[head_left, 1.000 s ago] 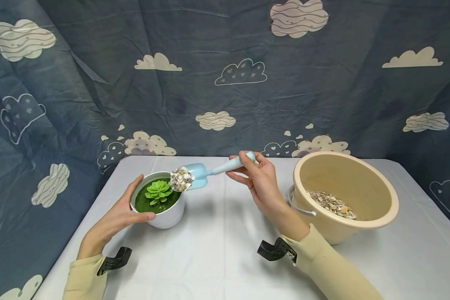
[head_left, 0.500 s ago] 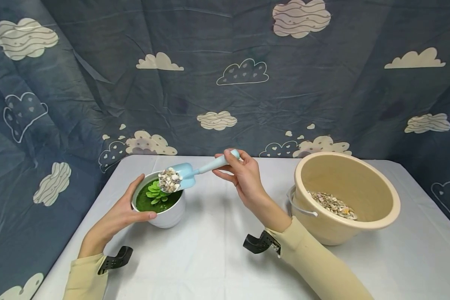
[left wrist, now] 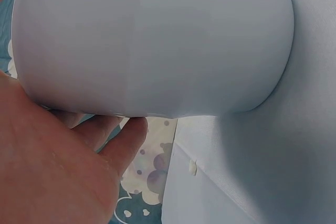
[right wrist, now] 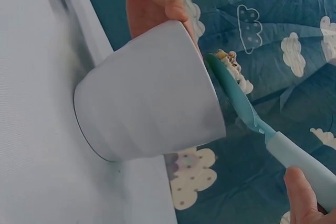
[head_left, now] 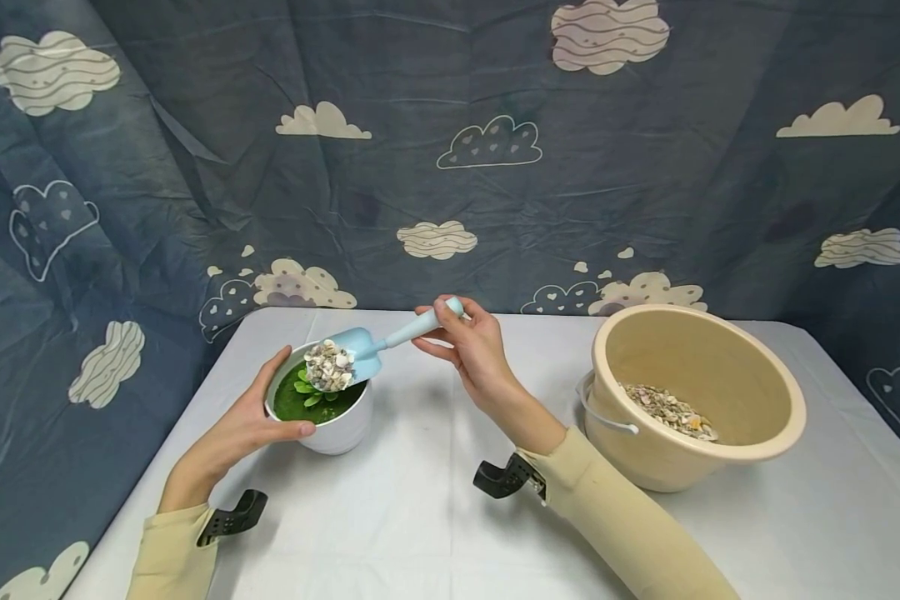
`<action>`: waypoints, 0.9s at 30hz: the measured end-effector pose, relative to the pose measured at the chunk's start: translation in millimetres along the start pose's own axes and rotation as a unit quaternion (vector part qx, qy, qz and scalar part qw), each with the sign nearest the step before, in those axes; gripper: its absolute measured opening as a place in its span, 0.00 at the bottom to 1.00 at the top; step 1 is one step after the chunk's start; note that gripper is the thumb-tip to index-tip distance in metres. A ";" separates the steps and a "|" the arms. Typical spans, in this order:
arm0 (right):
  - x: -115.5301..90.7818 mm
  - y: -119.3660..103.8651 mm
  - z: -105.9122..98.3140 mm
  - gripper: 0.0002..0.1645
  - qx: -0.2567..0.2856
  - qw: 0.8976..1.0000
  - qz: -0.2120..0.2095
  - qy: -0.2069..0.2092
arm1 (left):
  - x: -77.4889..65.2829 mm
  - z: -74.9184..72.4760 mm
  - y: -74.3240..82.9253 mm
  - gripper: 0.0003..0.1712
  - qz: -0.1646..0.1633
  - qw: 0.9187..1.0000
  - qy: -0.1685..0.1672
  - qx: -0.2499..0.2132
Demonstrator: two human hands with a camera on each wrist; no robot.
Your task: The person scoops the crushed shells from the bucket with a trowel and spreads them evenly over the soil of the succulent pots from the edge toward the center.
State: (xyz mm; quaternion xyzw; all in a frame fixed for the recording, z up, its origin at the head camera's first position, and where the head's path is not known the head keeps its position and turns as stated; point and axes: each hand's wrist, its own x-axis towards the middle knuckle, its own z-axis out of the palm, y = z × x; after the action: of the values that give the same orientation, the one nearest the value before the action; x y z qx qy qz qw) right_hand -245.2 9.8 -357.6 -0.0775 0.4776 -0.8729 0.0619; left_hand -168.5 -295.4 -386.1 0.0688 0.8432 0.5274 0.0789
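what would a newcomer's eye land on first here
Probably the pale blue trowel, heaped with gravel-like bits and poised over the white pot at the left of the table, partly hiding the bright green plant. Next, likely the big beige bucket at the right, with similar bits inside. Behind it all hangs a dark blue cloth printed with pale clouds.
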 end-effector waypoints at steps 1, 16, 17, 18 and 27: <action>0.8 0.6 0.7 0.15 -0.002 1.000 0.000 -0.002 | 0.0 0.0 -0.1 0.67 0.000 1.000 0.000 0.000; 8.0 3.5 10.7 0.15 -0.027 0.998 -0.029 -0.043 | -0.1 0.3 -1.0 0.67 0.006 1.000 0.001 0.005; 8.5 3.5 11.0 0.14 -0.029 0.998 -0.031 -0.044 | 0.0 0.3 -1.1 0.67 0.006 1.000 0.001 0.005; 8.9 3.3 11.3 0.14 -0.031 0.998 -0.033 -0.044 | 0.0 0.3 -1.1 0.67 0.006 1.000 0.001 0.005; 11.3 1.5 14.5 0.14 -0.046 0.997 -0.048 -0.046 | 0.5 -0.9 -0.4 0.67 0.001 1.000 0.002 0.010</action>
State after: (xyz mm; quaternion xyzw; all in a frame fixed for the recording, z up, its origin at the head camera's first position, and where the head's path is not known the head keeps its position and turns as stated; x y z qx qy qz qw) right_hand -253.5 -5.0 -350.2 -0.1434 0.5097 -0.8475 0.0385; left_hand -169.2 -296.3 -386.0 0.0697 0.8486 0.5188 0.0761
